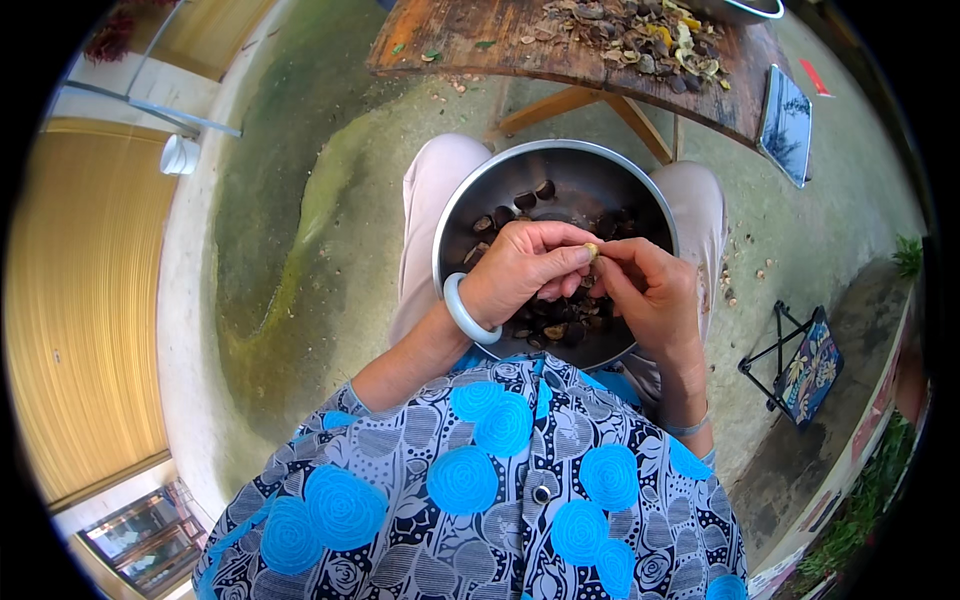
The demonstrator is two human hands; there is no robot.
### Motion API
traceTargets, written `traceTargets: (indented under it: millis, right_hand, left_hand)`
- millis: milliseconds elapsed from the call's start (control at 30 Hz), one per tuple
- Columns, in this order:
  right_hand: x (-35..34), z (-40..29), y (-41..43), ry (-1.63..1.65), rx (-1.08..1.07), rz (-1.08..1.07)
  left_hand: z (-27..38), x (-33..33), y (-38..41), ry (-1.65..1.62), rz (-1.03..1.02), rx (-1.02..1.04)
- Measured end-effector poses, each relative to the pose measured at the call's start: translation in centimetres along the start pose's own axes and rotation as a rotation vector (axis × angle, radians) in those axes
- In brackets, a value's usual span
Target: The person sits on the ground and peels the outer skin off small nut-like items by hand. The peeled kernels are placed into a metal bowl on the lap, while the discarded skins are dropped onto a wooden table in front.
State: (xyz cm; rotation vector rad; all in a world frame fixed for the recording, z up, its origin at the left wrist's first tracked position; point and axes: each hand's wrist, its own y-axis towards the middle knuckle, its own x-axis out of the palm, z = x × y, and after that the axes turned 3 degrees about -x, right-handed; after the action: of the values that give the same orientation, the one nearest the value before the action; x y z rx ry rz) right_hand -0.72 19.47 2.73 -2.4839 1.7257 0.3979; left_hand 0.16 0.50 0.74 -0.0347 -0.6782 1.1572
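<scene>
A wide metal basin rests on the lap between the knees, holding many dark brown chestnuts. Above its middle my left hand, with a pale bangle at the wrist, pinches a small yellowish peeled chestnut between thumb and forefinger. From the other side, the thumb and fingertips of my right hand meet at the same chestnut. Whether the right fingers grip the nut itself or a bit of its skin cannot be told. The lower fingers of both hands are curled and partly hidden.
Ahead stands a wooden table with a heap of shells and peelings and part of a metal bowl. A tablet-like device is at its right corner. A folding stool stands at the right; shell bits lie on the floor.
</scene>
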Motion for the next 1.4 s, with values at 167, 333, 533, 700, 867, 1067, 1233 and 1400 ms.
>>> traceTargets:
  millis: [167,333,533,700,867,1067,1233,1400]
  right_hand:
    - [0.9,0.9,0.0,-0.327,-0.307,0.091]
    - [0.9,1.4,0.0,-0.343,-0.322,0.140]
    - [0.3,0.7,0.0,0.072,0.041,0.218]
    - [-1.1,0.6,-0.2,0.371,0.087,0.147]
    - [-1.2,-0.3,-0.1,0.407,0.194,0.104]
    - [0.4,0.0,-0.1,-0.038,-0.105,0.150]
    - [1.3,0.1,0.2,-0.238,-0.235,0.190]
    - [1.2,0.6,0.1,-0.221,-0.202,0.123]
  left_hand:
    - [-0.1,0.2,0.0,0.056,0.034,0.016]
    - [0.3,0.6,-0.3,0.117,0.056,0.013]
    - [0.6,0.6,-0.6,0.143,-0.017,0.087]
    - [0.0,0.3,-0.2,-0.048,-0.023,0.113]
    - [0.4,0.1,-0.2,-0.287,-0.025,0.060]
    - [0.1,-0.2,-0.1,-0.330,-0.002,0.035]
    - [-0.5,-0.3,0.2,-0.221,0.022,0.065]
    - [-0.5,-0.1,0.2,-0.182,0.037,0.086]
